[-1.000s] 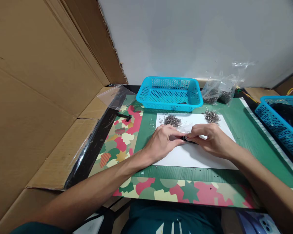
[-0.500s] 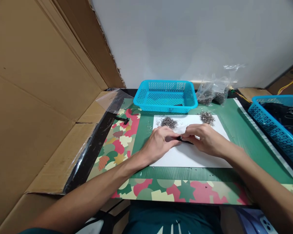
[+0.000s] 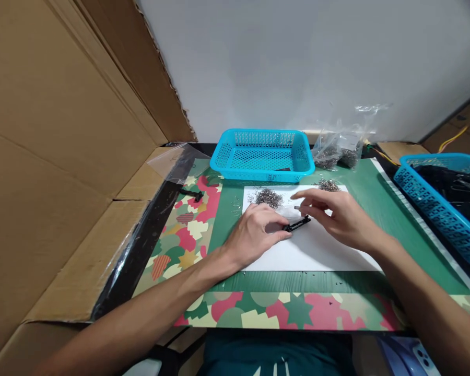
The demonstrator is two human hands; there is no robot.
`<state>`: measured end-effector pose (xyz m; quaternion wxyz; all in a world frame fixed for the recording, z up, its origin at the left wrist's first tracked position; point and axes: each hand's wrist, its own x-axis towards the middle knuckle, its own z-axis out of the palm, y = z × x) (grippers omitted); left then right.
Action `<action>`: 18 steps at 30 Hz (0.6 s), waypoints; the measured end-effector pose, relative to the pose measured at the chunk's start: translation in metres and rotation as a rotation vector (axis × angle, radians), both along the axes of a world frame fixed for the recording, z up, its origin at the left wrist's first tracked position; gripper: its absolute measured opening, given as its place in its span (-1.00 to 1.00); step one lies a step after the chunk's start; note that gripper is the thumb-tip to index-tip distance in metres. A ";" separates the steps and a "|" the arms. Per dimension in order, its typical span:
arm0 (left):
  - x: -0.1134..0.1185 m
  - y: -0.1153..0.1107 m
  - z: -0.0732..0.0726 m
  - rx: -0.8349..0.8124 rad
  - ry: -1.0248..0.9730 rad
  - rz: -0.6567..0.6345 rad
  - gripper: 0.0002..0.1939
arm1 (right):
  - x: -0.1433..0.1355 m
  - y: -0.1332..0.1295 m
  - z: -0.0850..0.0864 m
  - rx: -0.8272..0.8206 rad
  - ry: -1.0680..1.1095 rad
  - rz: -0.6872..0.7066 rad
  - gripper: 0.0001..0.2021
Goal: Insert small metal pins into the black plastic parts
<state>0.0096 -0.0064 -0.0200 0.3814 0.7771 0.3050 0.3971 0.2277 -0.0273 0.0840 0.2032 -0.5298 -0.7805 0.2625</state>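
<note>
My left hand [image 3: 254, 232] pinches one end of a slim black plastic part [image 3: 298, 224] between thumb and fingertips, just above a white sheet of paper [image 3: 297, 256]. To the right of that part hovers my right hand [image 3: 332, 214], its index finger stretched out and apart from the thumb. A tiny greyish spot shows by its fingertips, too small to name. Beyond my left hand lies a pile of small metal pieces [image 3: 269, 198]. A second metal pile [image 3: 328, 185] is partly hidden behind my right hand. Clear plastic film [image 3: 290, 211] lies between them.
A blue basket [image 3: 262, 174] stands at the back, beside clear bags of metal pieces [image 3: 339, 154]. Another blue basket [image 3: 438, 201] with black contents is at right. A black part [image 3: 191, 195] lies on the patterned mat [image 3: 188, 235]. Cardboard [image 3: 55, 156] walls the left side.
My right hand has come off the black part and lifted slightly right, its index finger straightening. More of the black part shows. My left hand keeps its pinch.
</note>
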 end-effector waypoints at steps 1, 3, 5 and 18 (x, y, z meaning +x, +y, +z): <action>0.000 0.000 0.000 0.005 -0.002 -0.002 -0.86 | 0.001 -0.001 0.001 -0.049 0.015 0.004 -0.78; -0.001 0.000 -0.001 0.008 0.001 -0.009 -0.86 | 0.004 -0.002 0.003 -0.139 0.119 -0.003 -0.79; -0.001 0.000 -0.001 0.009 0.005 -0.013 -0.86 | 0.006 -0.002 0.004 -0.206 0.242 -0.008 -0.81; 0.000 0.001 -0.003 0.058 -0.016 -0.040 -0.85 | -0.012 0.004 -0.016 0.028 0.157 0.042 -0.91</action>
